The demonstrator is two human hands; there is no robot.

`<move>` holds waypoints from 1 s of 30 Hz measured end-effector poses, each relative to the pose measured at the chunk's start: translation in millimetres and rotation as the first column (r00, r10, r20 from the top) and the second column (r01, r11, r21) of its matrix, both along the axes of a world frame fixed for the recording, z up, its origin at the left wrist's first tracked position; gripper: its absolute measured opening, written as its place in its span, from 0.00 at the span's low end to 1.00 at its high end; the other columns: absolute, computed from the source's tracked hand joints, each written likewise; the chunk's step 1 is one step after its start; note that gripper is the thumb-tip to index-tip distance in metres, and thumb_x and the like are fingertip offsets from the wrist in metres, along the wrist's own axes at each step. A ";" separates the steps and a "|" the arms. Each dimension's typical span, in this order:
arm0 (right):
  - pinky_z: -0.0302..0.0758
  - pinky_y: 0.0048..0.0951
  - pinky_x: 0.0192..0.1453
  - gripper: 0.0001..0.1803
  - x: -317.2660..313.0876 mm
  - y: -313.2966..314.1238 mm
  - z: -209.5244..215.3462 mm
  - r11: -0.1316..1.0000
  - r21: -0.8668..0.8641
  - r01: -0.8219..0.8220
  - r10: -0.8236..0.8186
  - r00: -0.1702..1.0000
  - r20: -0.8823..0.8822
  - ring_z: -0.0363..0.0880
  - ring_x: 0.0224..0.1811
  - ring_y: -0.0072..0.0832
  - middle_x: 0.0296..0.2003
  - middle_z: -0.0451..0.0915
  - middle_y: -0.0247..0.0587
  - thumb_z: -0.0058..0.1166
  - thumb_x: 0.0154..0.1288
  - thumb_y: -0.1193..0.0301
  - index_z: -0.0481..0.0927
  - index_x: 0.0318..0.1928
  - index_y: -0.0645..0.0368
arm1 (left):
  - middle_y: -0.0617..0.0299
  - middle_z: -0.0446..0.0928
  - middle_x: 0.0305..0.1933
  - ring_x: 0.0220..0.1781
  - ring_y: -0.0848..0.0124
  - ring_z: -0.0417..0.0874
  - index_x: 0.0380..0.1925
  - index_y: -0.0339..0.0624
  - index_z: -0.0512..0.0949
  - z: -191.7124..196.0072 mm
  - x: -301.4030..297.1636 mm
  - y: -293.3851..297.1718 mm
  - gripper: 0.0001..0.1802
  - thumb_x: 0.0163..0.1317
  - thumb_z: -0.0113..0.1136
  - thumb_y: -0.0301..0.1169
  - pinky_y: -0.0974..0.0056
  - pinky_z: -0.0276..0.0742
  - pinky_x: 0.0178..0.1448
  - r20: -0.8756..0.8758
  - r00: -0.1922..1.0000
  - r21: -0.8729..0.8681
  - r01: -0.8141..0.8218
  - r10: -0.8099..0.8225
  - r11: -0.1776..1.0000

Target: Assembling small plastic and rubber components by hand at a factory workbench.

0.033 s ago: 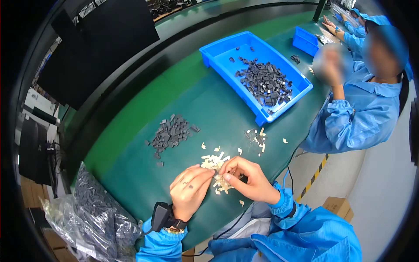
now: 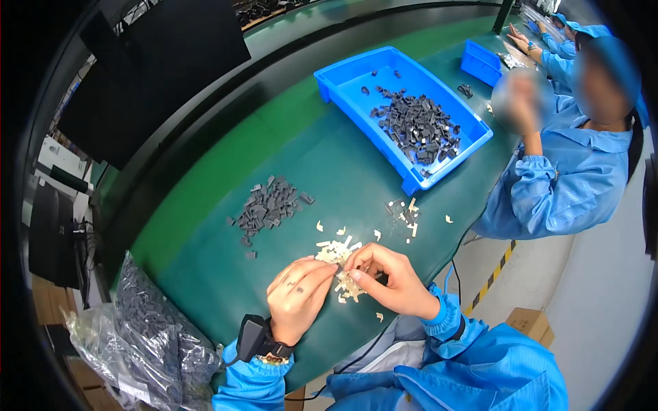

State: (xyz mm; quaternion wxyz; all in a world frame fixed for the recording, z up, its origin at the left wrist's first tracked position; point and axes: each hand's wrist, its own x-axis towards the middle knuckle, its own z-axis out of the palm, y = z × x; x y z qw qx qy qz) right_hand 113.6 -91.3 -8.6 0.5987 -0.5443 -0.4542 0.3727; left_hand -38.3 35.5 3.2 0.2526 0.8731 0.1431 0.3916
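Both hands meet over the pile of small cream parts (image 2: 339, 264) on the green counter (image 2: 205, 205), showing no shift from a moment ago, so the picking continues in place. The left hand (image 2: 298, 298) lies knuckles up, its grip pinching into the pile. The right hand (image 2: 391, 277) curls beside it, fingertips closed on a cream piece. A heap of dark grey parts (image 2: 269, 205) lies beyond the left grip; a blue tray (image 2: 343, 75) sits farther off.
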 end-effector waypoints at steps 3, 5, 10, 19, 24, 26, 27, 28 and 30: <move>0.75 0.21 0.33 0.06 -1.8 2.7 -1.2 0.999 -0.026 0.039 -0.036 0.995 0.098 0.80 0.35 0.20 0.39 0.80 0.37 0.57 0.71 0.75 0.77 0.43 0.65 | 0.58 0.86 0.34 0.38 0.63 0.89 0.31 0.39 0.86 -0.8 -0.7 -0.5 0.10 0.47 0.73 0.16 0.61 0.85 0.48 -0.031 0.999 -0.036 -0.024 0.023 0.999; 0.75 0.21 0.31 0.06 -3.3 3.5 -0.9 0.998 -0.011 0.059 -0.058 0.995 0.084 0.80 0.35 0.20 0.38 0.80 0.37 0.58 0.71 0.75 0.78 0.42 0.65 | 0.59 0.85 0.36 0.38 0.61 0.88 0.34 0.40 0.85 -3.3 -3.5 0.3 0.12 0.48 0.72 0.16 0.61 0.84 0.46 -0.042 0.999 -0.062 -0.011 0.009 0.998; 0.75 0.21 0.30 0.05 -1.8 2.2 1.0 0.998 -0.051 0.043 -0.037 0.993 0.110 0.80 0.34 0.20 0.39 0.81 0.37 0.58 0.70 0.75 0.77 0.42 0.64 | 0.58 0.84 0.37 0.39 0.61 0.88 0.34 0.40 0.85 -7.7 -4.9 0.5 0.12 0.48 0.72 0.17 0.61 0.84 0.46 -0.062 0.997 -0.107 0.029 -0.036 0.994; 0.72 0.20 0.30 0.04 4.4 3.8 -0.5 0.998 -0.067 -0.015 0.027 0.984 0.176 0.76 0.28 0.17 0.42 0.82 0.38 0.58 0.67 0.78 0.78 0.40 0.64 | 0.58 0.85 0.37 0.43 0.60 0.88 0.34 0.39 0.84 -9.7 -3.0 5.6 0.11 0.49 0.72 0.17 0.58 0.85 0.53 -0.087 0.986 -0.115 0.134 -0.144 0.984; 0.72 0.20 0.29 0.03 5.8 4.2 -1.1 0.996 -0.085 -0.041 0.056 0.982 0.178 0.75 0.26 0.17 0.43 0.83 0.38 0.58 0.67 0.78 0.77 0.39 0.63 | 0.56 0.86 0.36 0.42 0.63 0.89 0.31 0.37 0.85 -7.7 -2.6 2.1 0.09 0.48 0.73 0.16 0.58 0.85 0.54 -0.089 0.989 -0.168 0.101 -0.117 0.981; 0.71 0.20 0.28 0.03 5.3 4.5 -1.6 0.995 -0.089 -0.039 0.053 0.985 0.164 0.75 0.26 0.17 0.43 0.83 0.38 0.57 0.67 0.78 0.76 0.38 0.63 | 0.56 0.86 0.36 0.42 0.63 0.89 0.31 0.37 0.85 -8.0 -3.0 1.9 0.09 0.49 0.73 0.16 0.58 0.85 0.54 -0.089 0.989 -0.177 0.099 -0.116 0.979; 0.71 0.20 0.28 0.03 5.5 4.4 -1.4 0.995 -0.090 -0.038 0.052 0.985 0.163 0.75 0.26 0.17 0.43 0.83 0.38 0.57 0.67 0.78 0.76 0.38 0.63 | 0.56 0.86 0.36 0.42 0.63 0.89 0.31 0.37 0.85 -8.1 -3.2 1.9 0.09 0.49 0.73 0.16 0.58 0.85 0.55 -0.088 0.989 -0.184 0.098 -0.116 0.978; 0.74 0.21 0.29 0.04 6.0 4.2 -0.7 0.994 -0.100 -0.037 0.052 0.988 0.148 0.78 0.30 0.19 0.40 0.82 0.38 0.58 0.66 0.77 0.77 0.39 0.62 | 0.56 0.86 0.36 0.42 0.63 0.89 0.31 0.37 0.85 -7.8 -3.2 1.6 0.09 0.49 0.73 0.16 0.58 0.85 0.55 -0.088 0.989 -0.185 0.099 -0.117 0.978; 0.76 0.22 0.29 0.05 6.5 4.1 0.7 0.993 -0.110 -0.038 0.053 0.990 0.132 0.81 0.33 0.21 0.38 0.80 0.37 0.59 0.66 0.76 0.78 0.41 0.62 | 0.56 0.86 0.36 0.42 0.63 0.89 0.31 0.37 0.85 -6.7 -3.5 0.9 0.09 0.49 0.72 0.16 0.58 0.84 0.55 -0.091 0.990 -0.185 0.090 -0.108 0.979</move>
